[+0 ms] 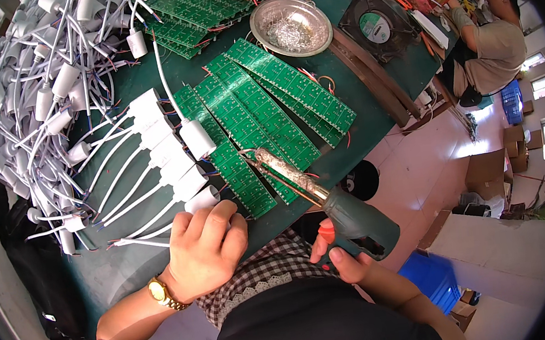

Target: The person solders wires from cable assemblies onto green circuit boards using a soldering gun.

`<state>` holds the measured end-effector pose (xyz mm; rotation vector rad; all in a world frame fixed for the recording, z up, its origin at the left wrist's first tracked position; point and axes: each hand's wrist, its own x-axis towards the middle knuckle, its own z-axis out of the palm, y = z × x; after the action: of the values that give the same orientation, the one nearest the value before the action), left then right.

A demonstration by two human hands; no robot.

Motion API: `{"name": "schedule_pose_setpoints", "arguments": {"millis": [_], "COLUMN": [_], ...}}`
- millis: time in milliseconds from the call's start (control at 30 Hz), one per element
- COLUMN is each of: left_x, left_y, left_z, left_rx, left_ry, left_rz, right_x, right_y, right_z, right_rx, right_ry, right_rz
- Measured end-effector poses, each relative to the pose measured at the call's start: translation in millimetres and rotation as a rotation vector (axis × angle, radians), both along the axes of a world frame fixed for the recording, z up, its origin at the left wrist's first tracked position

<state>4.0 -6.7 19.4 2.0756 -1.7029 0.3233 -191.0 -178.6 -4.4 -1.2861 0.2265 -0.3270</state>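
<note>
Gripping a green-handled soldering iron [319, 191], the right hand [343, 262] holds its crusted tip over the green circuit boards [259, 114] fanned across the tabletop [372, 101]. The left hand [204, 248] is curled shut on a white lamp socket [200, 198] at the end of a row of sockets [162, 145]. A large heap of wired sockets [41, 82] lies beside them, so by the look of it much work remains.
</note>
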Motion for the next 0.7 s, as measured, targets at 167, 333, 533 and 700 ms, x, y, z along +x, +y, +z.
{"name": "schedule_pose_setpoints", "arguments": {"millis": [167,333,533,700], "left_x": [-0.4,8.0,7.5,6.4], "left_y": [-9.0,-12.2,-18.3,-20.6], "left_z": [-9.9,-16.5,-19.6,-17.1], "left_rx": [-0.129,-0.192,-0.207,-0.185], "left_ry": [-0.101,0.149,0.161,0.158], "left_rz": [0.192,0.17,0.2,0.218], "right_x": [-22.0,-27.7,-35.2,-49.7], "right_y": [4.5,0.0,-6.0,-14.1], "right_z": [-8.0,-2.0,36.1,20.2], "right_rx": [0.013,-0.047,-0.459,-0.533], "right_ry": [0.102,0.08,0.364,0.394], "right_rz": [-0.049,0.005,0.242,0.308]}}
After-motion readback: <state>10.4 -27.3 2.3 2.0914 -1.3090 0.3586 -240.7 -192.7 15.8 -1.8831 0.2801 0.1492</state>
